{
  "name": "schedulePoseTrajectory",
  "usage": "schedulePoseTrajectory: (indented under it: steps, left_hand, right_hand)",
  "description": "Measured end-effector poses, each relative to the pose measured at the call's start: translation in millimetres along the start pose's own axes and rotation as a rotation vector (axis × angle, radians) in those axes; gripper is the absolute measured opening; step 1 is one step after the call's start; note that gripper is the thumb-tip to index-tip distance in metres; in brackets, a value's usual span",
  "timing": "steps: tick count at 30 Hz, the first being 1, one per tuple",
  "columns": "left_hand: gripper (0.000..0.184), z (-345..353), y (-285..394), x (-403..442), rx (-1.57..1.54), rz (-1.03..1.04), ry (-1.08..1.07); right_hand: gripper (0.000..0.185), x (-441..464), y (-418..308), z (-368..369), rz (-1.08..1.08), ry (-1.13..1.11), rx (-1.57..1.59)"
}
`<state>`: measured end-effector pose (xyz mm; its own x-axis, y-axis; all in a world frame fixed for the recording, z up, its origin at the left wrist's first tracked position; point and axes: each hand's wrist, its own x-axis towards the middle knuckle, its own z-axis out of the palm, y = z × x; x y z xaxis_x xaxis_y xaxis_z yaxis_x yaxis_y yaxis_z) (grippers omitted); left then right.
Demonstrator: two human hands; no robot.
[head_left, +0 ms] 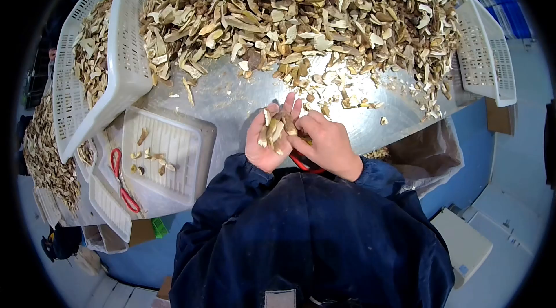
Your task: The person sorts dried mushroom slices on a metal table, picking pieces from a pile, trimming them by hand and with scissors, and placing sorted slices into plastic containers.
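My left hand (263,149) is turned palm up and cupped around several dried mushroom slices (272,131), pale and brown. Close against it on the right, my right hand (329,146) has its thumb and fingers pinched at a slice at the edge of that handful. Below the two hands a red curved handle (304,163) shows partly; the rest of it is hidden. Beyond them, a large heap of dried mushroom slices (313,7) spreads over the metal table (231,96), with small broken bits along its near edge.
On the left are a tall white slotted basket (133,47) with slices, a shallow white tray (191,186) with a few pieces, and red-handled scissors (120,180). Another white basket (483,47) stands right. A lined bin (431,154) sits below the table's right edge.
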<state>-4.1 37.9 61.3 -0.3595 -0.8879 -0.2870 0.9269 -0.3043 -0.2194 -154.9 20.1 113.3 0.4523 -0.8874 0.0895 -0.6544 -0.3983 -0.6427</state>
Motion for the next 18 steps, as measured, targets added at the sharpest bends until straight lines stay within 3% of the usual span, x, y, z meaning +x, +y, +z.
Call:
schedulePoseTrajectory:
  steps: [4, 7, 10, 13, 16, 18]
  left_hand:
    - [0.016, 5, 0, -7, 0.013, 0.006, 0.03]
    - [0.014, 8, 2, -10, 0.075, -0.001, 0.107]
    - [0.018, 1, 11, -11, 0.276, -0.051, 0.169]
    - [0.023, 13, 8, -15, 0.608, -0.104, 0.212]
    - [0.028, 18, 5, -15, 0.719, -0.15, 0.118]
    - [0.026, 22, 1, -15, 0.856, -0.118, 0.136]
  right_hand:
    - [0.019, 5, 10, -5, 0.393, -0.15, 0.574]
    - [0.024, 6, 30, -11, 0.637, -0.442, 1.493]
    - [0.024, 0, 35, -7, 0.786, -0.493, 1.774]
    - [0.024, -2, 37, -6, 0.775, -0.529, 1.847]
    - [0.024, -5, 39, -3, 0.652, -0.533, 1.805]
    - [0.024, -7, 36, -4, 0.634, -0.496, 1.643]
